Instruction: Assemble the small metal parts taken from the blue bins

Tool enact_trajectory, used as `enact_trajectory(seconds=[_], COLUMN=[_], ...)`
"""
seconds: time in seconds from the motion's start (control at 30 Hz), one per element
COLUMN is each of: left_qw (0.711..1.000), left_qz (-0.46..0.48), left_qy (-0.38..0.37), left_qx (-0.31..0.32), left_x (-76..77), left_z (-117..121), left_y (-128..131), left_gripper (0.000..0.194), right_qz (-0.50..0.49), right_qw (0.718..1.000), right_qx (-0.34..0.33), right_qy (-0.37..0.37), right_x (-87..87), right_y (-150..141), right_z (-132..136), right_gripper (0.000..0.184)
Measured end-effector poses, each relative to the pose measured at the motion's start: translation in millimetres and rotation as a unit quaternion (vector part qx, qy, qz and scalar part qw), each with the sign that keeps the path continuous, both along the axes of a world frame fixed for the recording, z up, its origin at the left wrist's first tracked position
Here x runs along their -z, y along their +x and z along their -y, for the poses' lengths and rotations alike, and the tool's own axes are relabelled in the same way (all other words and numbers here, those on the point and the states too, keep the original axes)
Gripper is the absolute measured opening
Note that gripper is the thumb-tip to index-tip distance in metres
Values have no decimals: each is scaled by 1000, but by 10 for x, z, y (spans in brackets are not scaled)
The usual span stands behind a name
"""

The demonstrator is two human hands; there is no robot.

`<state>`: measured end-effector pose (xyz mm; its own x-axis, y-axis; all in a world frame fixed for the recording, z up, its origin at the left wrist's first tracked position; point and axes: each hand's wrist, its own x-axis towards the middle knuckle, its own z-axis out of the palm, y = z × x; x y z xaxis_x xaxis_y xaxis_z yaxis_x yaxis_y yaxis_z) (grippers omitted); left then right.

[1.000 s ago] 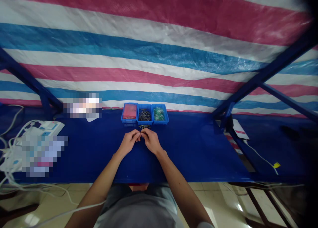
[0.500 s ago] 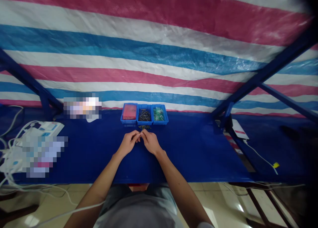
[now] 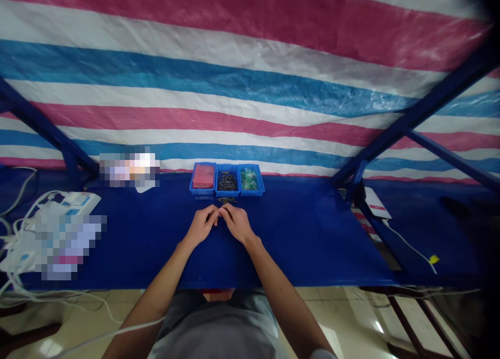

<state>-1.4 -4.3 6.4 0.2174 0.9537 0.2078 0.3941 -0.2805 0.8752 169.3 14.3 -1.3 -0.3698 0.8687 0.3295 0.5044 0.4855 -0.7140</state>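
My left hand [image 3: 202, 223] and my right hand [image 3: 236, 222] meet at the fingertips over the blue table. Fingers of both hands are pinched together; whatever is between them is too small or hidden to make out. Just beyond the fingertips lies a small pile of dark, thin screws [image 3: 227, 199]. Behind it stand three blue bins side by side. The left bin [image 3: 202, 193] holds flat red pieces [image 3: 203, 175], the middle bin [image 3: 227, 194] more dark screws [image 3: 227, 181], and the right bin [image 3: 252, 193] small clear-green plastic packets [image 3: 249, 178].
Power strips with tangled white cables [image 3: 78, 202] lie at the left beside a blurred patch. At the right, a white device [image 3: 377, 202] with a cable rests by the blue metal frame [image 3: 390, 140]. A striped tarpaulin [image 3: 234, 88] hangs behind the table [image 3: 304, 234].
The right fingertips have shifted very slightly left, closer against the left ones. The bins and the screw pile look the same.
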Motion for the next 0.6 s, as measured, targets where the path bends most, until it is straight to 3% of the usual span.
enact_trajectory(seconds=[0.2, 0.6], left_qw=[1000, 1000], left_qz=[12, 7], left_qy=[-10, -5], left_qx=[-15, -2], left_x=[17, -24], left_z=[-10, 9], left_y=[-12, 3], left_gripper=[36, 37], right_qz=[-59, 3], right_qw=[998, 1000], right_qx=[-32, 0], right_qy=[16, 31], right_x=[-12, 48], right_y=[2, -7], right_z=[-3, 3], right_gripper=[27, 28])
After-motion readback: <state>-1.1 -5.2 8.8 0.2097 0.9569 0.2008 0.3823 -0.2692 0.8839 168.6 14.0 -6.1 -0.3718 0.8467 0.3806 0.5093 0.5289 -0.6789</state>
